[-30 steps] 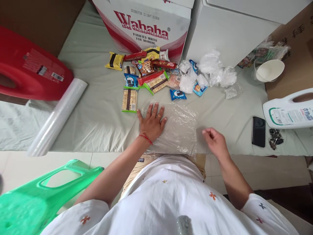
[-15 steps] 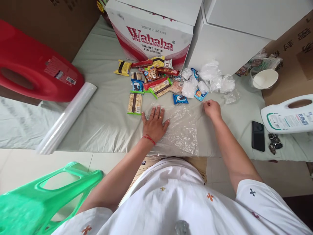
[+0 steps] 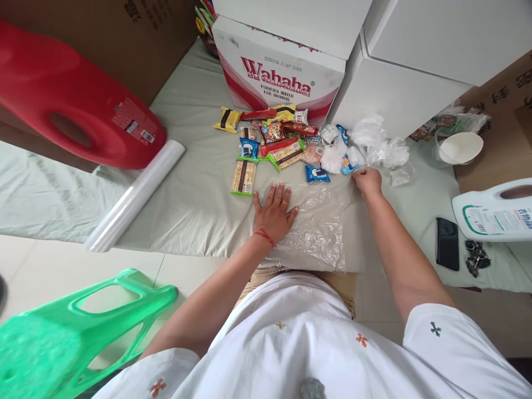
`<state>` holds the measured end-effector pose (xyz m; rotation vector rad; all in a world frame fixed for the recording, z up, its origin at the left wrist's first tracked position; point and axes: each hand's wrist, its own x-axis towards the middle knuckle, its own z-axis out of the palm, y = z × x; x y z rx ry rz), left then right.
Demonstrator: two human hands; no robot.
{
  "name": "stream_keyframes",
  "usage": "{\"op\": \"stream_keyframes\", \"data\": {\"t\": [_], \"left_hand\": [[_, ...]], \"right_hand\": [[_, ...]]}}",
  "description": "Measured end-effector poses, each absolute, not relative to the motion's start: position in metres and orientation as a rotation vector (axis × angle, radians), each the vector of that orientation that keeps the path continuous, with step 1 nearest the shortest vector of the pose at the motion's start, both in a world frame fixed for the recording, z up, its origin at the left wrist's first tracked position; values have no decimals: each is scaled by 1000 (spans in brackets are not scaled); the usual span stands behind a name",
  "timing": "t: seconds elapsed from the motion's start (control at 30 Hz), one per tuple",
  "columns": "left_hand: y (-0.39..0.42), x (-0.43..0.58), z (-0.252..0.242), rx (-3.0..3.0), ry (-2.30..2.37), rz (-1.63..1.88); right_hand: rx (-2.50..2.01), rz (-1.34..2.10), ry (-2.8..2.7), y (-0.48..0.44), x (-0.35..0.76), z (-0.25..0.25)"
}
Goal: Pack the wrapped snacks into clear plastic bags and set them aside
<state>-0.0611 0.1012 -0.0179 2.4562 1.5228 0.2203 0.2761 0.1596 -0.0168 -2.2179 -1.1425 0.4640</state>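
While left hand presses flat, fingers spread, right hand pinches crinkly clear film corner.

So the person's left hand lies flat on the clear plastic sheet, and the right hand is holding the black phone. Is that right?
Not quite. The left hand does lie flat on the clear plastic sheet, but the right hand is at the sheet's far right corner. It is not holding the black phone, which lies apart, farther right. The head view shows this.
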Motion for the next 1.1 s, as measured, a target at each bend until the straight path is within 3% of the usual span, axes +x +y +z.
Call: {"op": "stream_keyframes", "data": {"t": [0.1, 0.33, 0.53, 0.77, 1.1], "left_hand": [[101, -61, -17, 2464, 1524, 215], [101, -61, -17, 2457, 1510, 217], [101, -61, -14, 2439, 1518, 210], [102, -61, -15, 2446, 1508, 236], [102, -61, -15, 2436, 1506, 229]], "right_hand": [[-2284, 208, -1280, 159, 270, -17], [-2196, 6, -1454, 166, 231, 7], [-1752, 271, -2229, 148, 188, 25], [-2051, -186, -1849, 177, 177, 32], [-2140, -212, -1605, 223, 219, 4]]}}
